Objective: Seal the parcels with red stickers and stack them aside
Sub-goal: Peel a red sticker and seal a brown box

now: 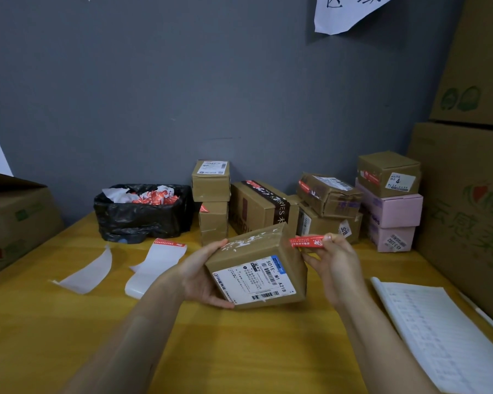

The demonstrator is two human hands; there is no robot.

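The brown parcel [256,268] is held tilted over the yellow table [239,351], just toward six o'clock from centre. The left hand [202,275] curls round its nine o'clock side, and the right hand [335,260] at three o'clock pinches a red sticker [306,241] whose free end reaches the parcel's upper edge. To seal well, I judge the sticker should straddle the taped seam and be rubbed flat while the left hand steadies; stickered parcels [329,194] are stacked at one o'clock.
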